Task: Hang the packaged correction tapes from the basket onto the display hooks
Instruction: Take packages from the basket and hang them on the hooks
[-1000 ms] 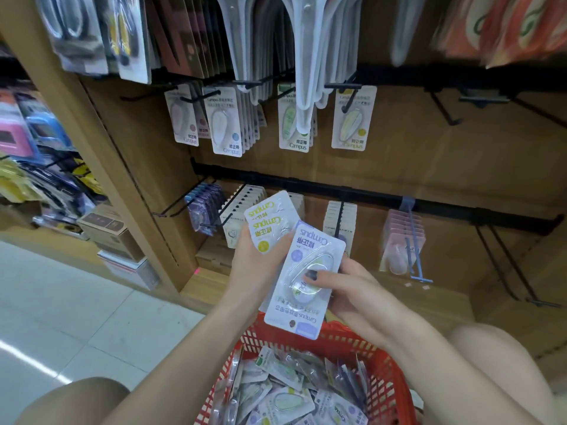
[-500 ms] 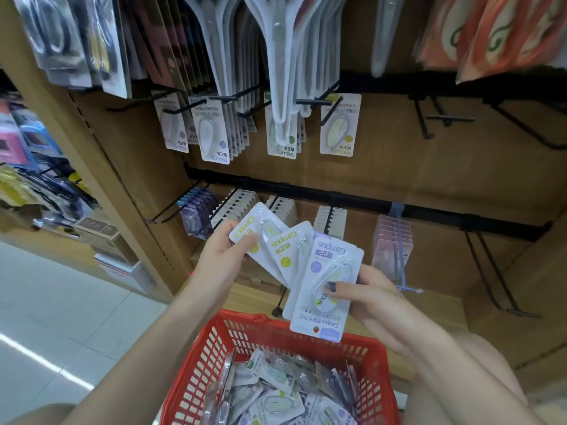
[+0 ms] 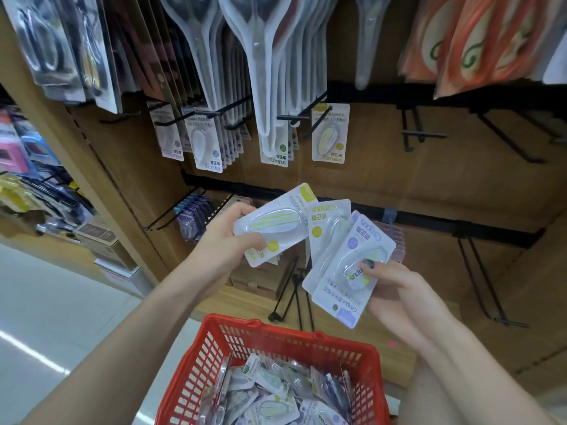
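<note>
We judge the job to be well short of finished. Across the upper half of the frame the wooden display panel [image 3: 383, 167] carries black display hooks [image 3: 293, 117], and the ones at upper centre already bear hung correction tape packs [image 3: 330, 133], some several deep, while hooks to the right of them stand bare. At the bottom centre the red basket [image 3: 214, 357] holds a loose heap of packs [image 3: 270, 400] yet to be hung, so most of the stock appears to be left. In the middle of the frame we hold three packs above the basket, none of them on a hook yet. Our left hand [image 3: 224, 250] pinches the yellow-green pack [image 3: 273, 223], thumb curled over its front near one end, the card lying almost sideways. Our right hand [image 3: 395, 289] clamps the other two fanned together, thumb pressed on the blister of the purple pack [image 3: 352, 271], with a yellow-dotted pack [image 3: 322, 231] tucked partly behind it. Each is a white card printed "Campus" with a clear, teardrop-shaped blister over the dispenser; these two are upside down in our grip.
</note>
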